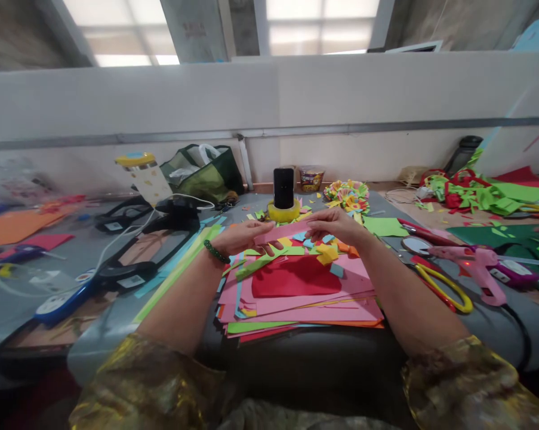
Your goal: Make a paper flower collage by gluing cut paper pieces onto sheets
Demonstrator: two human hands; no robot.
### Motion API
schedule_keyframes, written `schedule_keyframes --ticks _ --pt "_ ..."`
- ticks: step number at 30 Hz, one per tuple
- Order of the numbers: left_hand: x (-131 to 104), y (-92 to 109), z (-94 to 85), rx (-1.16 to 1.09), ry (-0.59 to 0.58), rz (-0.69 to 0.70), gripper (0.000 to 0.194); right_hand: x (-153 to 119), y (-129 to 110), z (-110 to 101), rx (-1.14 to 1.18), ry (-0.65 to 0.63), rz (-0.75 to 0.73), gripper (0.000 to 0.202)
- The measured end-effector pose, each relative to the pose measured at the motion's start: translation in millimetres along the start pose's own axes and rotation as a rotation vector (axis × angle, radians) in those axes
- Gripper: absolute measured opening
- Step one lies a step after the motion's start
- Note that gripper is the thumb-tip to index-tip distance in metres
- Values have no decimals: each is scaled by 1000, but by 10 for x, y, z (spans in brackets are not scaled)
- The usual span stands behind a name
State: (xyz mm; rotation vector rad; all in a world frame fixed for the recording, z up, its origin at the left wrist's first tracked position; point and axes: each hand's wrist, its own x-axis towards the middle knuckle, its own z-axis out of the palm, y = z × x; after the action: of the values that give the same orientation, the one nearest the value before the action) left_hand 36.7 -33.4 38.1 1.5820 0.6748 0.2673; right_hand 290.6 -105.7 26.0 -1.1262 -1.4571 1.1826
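Observation:
A pink paper strip (283, 232) is stretched between my two hands above the paper pile. My left hand (246, 237), below a green bead bracelet, pinches its left end. At the other end, my right hand (334, 224) grips the strip between thumb and fingers. Underneath lie a red sheet (296, 279) and a stack of pink sheets (363, 307) with green and orange edges showing. Small yellow, blue and orange paper pieces (327, 254) are scattered on the stack just below my right hand. A green strip (262, 264) crosses the stack's left side.
A phone (283, 188) stands on a yellow tape roll (283, 211) behind my hands. A colourful paper bundle (347, 196) lies behind right. Yellow-handled scissors (446, 289) and a pink glue gun (473, 266) lie right; a white power cable (112, 245) and blue power strip (63, 301) lie left.

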Motion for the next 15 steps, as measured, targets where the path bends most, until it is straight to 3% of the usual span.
schedule_keyframes --ticks 3,10,15 --pt "-14 16 -1 -50 -83 -75 64 -10 -11 68 -41 -22 -12 41" --pt "22 -10 167 -69 -130 -105 47 -11 -27 149 -53 -115 -42 34" --pt "52 -16 291 -87 -163 -110 58 7 11 140 -49 -165 -37 33"
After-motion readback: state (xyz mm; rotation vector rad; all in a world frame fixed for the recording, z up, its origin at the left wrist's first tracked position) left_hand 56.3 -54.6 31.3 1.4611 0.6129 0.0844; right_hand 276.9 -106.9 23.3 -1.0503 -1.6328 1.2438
